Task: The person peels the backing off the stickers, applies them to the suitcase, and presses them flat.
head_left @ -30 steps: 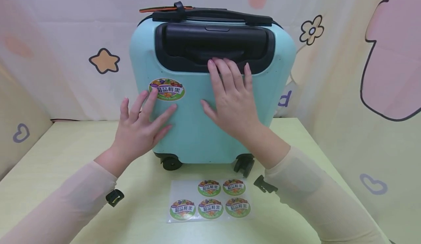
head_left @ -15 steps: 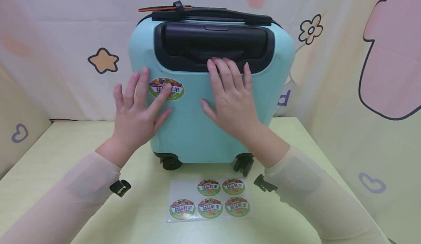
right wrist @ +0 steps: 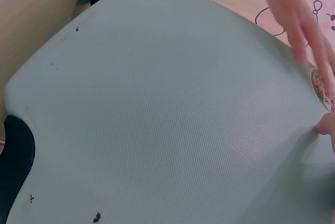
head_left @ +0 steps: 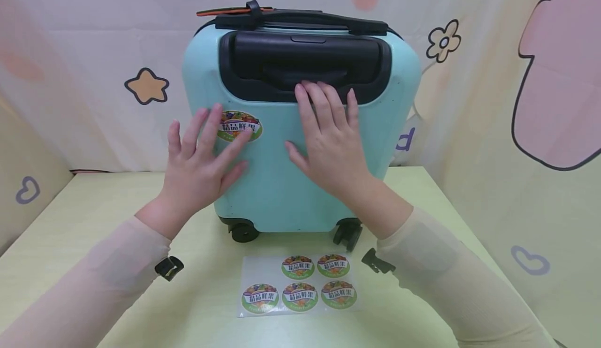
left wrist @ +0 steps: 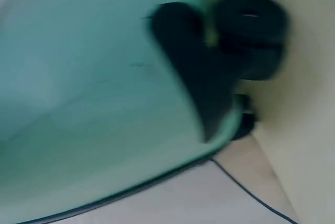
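A mint-green suitcase (head_left: pixel 281 181) with a black recessed handle panel (head_left: pixel 305 56) stands upright on the table. An oval fruit sticker (head_left: pixel 240 124) is on its upper left front. My left hand (head_left: pixel 194 168) lies over the sticker's left and lower edge with fingers spread and straight, one fingertip on the printing. My right hand (head_left: pixel 333 144) rests flat against the suitcase front, its fingertips at the lower rim of the black panel. In the left wrist view the suitcase's wheel (left wrist: pixel 251 20) is blurred and no fingers show. The right wrist view shows the left fingers (right wrist: pixel 303 30) beside the sticker.
A backing sheet (head_left: pixel 258 272) with several matching oval stickers lies on the table (head_left: pixel 117 196) in front of the suitcase. A black carry handle (head_left: pixel 305 19) with an orange-edged tag runs along the suitcase top. A patterned curtain (head_left: pixel 94 76) hangs behind.
My left hand moved up and left across the sticker, then slightly back to the right and down. My right hand has stayed in place.
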`<state>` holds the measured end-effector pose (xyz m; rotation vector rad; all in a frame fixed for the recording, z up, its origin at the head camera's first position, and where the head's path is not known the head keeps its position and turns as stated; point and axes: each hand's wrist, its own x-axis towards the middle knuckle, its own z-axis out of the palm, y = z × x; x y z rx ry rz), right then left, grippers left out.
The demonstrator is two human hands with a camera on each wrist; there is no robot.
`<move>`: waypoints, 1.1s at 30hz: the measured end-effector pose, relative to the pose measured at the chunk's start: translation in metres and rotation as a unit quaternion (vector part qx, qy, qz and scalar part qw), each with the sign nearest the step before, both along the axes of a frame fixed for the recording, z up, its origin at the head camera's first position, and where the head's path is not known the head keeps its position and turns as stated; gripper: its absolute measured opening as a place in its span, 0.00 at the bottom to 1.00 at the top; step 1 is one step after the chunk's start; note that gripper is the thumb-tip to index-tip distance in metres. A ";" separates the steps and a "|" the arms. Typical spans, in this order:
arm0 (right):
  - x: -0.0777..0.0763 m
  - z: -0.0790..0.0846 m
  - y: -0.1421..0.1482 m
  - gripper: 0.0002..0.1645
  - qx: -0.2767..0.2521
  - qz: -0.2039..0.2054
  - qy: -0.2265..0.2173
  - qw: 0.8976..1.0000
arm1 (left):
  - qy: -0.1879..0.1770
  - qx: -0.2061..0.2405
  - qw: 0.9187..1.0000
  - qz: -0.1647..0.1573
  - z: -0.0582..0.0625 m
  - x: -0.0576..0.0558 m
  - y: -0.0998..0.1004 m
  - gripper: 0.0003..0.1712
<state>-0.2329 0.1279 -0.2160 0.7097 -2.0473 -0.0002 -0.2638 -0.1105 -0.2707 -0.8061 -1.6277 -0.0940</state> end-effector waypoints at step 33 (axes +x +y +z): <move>-0.002 -0.001 -0.001 0.46 -0.005 0.002 0.007 1.000 | -0.027 0.014 0.999 0.019 0.013 0.001 0.012 0.28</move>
